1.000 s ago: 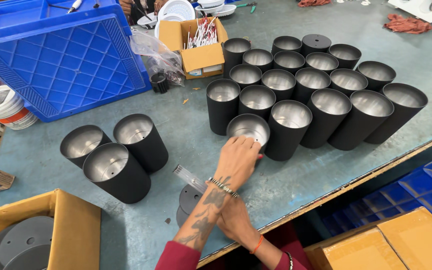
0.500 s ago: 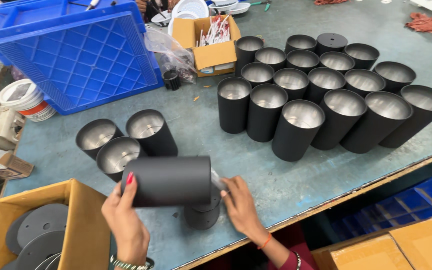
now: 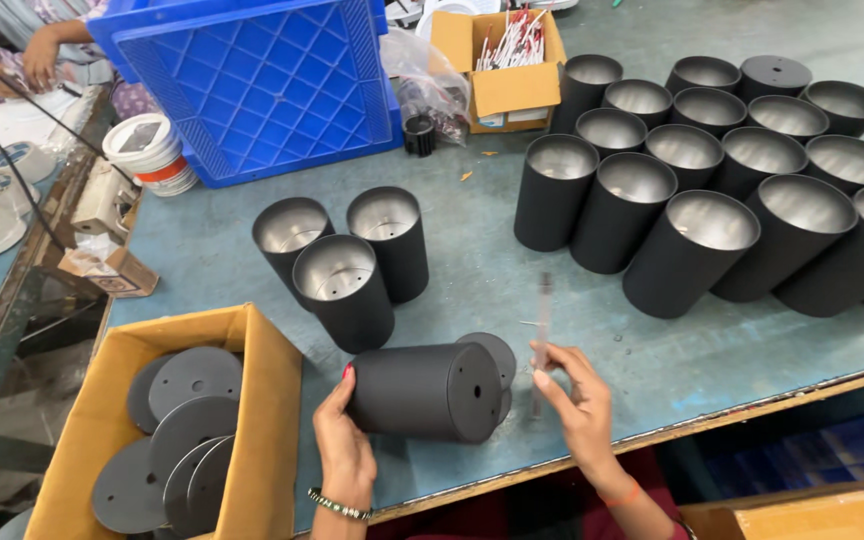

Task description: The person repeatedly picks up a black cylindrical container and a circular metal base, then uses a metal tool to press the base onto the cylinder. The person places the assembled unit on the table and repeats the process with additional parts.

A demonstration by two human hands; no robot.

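A matte black metal cylinder [image 3: 424, 391] lies on its side at the near edge of the table [image 3: 472, 290], its closed end with small holes facing right. The left hand [image 3: 343, 446] wraps around the cylinder's left end from below, thumb on top, fingers curled on the shell. The right hand [image 3: 580, 402] is just right of the cylinder, apart from it, and pinches a thin clear rod-like piece [image 3: 542, 330] between thumb and fingertips; the piece is blurred, so its exact kind cannot be told. Flat black round discs [image 3: 497, 355] lie stacked on the table just behind the cylinder's closed end.

The table has a worn, dull blue-green top with scuffs. Left of the hands an open cardboard box [image 3: 262, 400] holds more flat dark grey discs [image 3: 184, 420]. Beyond the cylinder three upright black cans with silvery insides [image 3: 342, 260] stand close together. To the far right a large group of similar upright black cans [image 3: 712, 170] stands in rows, touching one another. At the far left a blue plastic crate with a lattice base [image 3: 252, 80] leans; beside it are a small cardboard box of thin red and white parts [image 3: 507, 60] and a crumpled clear plastic bag [image 3: 427, 80]. Another person's hand [image 3: 40, 55] shows at the far left corner.
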